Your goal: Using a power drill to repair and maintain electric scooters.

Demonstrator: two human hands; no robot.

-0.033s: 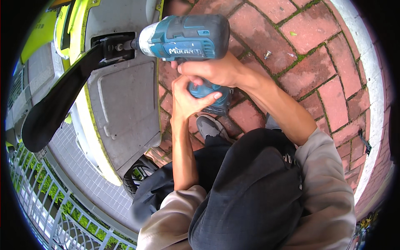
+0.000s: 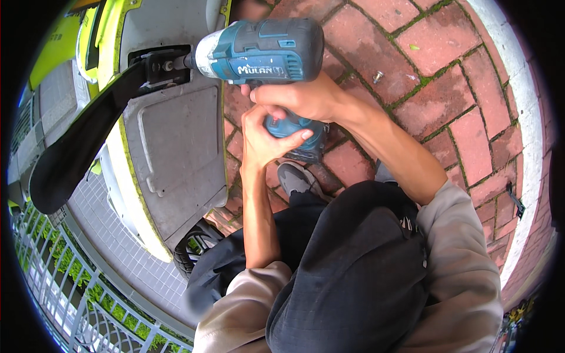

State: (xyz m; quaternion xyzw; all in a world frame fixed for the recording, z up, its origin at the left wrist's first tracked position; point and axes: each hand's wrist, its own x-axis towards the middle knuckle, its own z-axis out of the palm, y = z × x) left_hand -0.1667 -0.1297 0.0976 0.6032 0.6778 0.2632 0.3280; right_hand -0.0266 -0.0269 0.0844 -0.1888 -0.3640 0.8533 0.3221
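My right hand (image 2: 306, 100) grips the handle of a blue and black cordless driver (image 2: 259, 50), just below its body. My left hand (image 2: 262, 132) is wrapped round the battery base (image 2: 303, 141), under my right hand. The driver points left, its nose at a bolt (image 2: 168, 65) in a black bracket (image 2: 154, 72). The bracket sits in a recess of a grey panel (image 2: 165, 141) on a yellow and grey vehicle. A long black arm (image 2: 65, 162) reaches from the bracket down to the left.
A small loose bolt (image 2: 377, 77) lies on mossy red bricks (image 2: 429, 106). A dark metal piece (image 2: 515, 200) is beside a white painted line (image 2: 528, 129). A wheel (image 2: 191, 247) shows by my knee (image 2: 347, 259); a grey railing (image 2: 76, 300) runs at lower left.
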